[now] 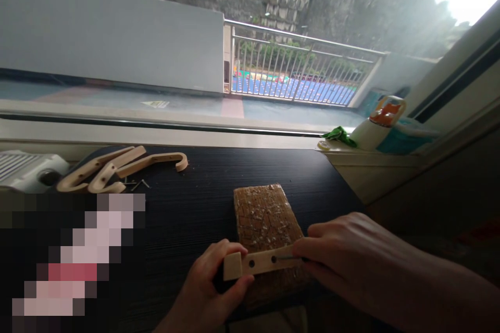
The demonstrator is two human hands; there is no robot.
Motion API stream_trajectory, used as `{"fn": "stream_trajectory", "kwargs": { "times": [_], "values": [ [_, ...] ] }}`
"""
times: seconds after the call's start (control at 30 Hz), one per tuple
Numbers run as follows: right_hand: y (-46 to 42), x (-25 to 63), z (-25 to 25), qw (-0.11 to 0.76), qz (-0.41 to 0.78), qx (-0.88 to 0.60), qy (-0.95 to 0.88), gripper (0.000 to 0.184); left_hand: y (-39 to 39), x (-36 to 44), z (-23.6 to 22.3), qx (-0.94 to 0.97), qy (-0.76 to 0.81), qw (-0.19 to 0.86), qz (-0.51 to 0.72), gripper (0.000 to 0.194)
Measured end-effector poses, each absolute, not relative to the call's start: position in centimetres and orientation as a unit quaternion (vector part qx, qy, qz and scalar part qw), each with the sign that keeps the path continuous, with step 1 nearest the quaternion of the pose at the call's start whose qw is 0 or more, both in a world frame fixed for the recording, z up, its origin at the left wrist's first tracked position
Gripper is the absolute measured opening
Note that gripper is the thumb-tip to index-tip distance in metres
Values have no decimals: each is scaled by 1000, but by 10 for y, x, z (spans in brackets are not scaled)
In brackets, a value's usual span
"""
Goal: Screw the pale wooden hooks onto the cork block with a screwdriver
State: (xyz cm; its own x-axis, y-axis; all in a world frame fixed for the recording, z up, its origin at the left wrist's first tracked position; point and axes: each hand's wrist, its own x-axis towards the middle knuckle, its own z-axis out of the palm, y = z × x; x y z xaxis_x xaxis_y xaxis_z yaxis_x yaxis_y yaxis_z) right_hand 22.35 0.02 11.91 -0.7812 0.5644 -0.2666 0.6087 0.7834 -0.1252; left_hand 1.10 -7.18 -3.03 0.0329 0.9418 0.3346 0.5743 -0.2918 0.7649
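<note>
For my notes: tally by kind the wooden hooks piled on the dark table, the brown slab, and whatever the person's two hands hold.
Piled wooden hooks: 3
Brown slab: 1
Drilled wooden piece in the left hand: 1
Thin rod in the right hand: 1
Total: 6

Pinches with left grip (216, 282), between thumb (241, 288) and fingers (223, 251). Curls right grip (340, 245), knuckles (356, 219) up, ahead of slanting forearm (425, 283).
</note>
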Motion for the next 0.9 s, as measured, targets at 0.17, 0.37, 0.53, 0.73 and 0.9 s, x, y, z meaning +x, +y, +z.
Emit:
{"fn": "stream_trajectory", "kwargs": {
  "times": [0.17,0.37,0.53,0.73,0.9],
  "values": [
    [5,213,122,137,-95,297,940,23,-73,11,-28,681,555,232,419,21],
    [-3,197,127,167,-27,251,953,17,-72,12,-26,680,554,237,419,20],
    [-7,176,130,210,38,168,962,13,-72,13,-26,675,559,253,411,19],
    [-2,156,137,327,31,150,933,17,-72,12,-25,676,559,268,398,17],
    [6,148,135,406,9,262,875,19,-72,14,-23,669,562,277,400,14]
  ]
}}
